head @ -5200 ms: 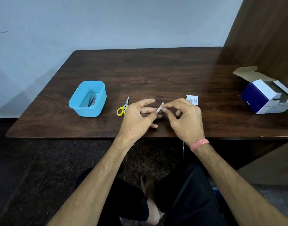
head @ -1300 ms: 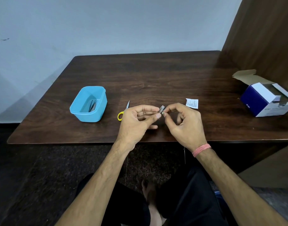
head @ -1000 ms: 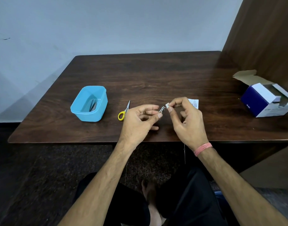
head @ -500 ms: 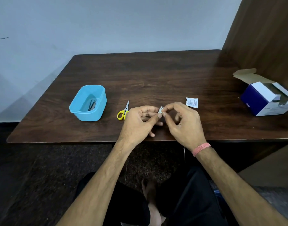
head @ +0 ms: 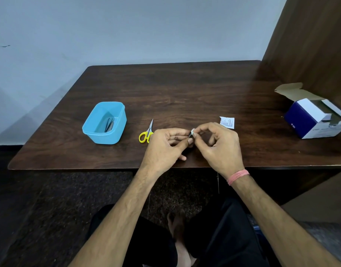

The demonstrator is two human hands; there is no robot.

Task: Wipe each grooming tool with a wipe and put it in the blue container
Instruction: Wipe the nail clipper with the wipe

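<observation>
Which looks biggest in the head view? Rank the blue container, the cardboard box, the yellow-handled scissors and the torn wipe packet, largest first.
1. cardboard box, counting its open flaps; it only just beats the container, so that order is unsure
2. blue container
3. yellow-handled scissors
4. torn wipe packet

Both forearms are reaching forward, the hands meeting fingertip to fingertip. The left hand [head: 165,146] is pinching with thumb and curled fingers. The right hand [head: 219,146] is pinching likewise, its wrist bent inward.
</observation>
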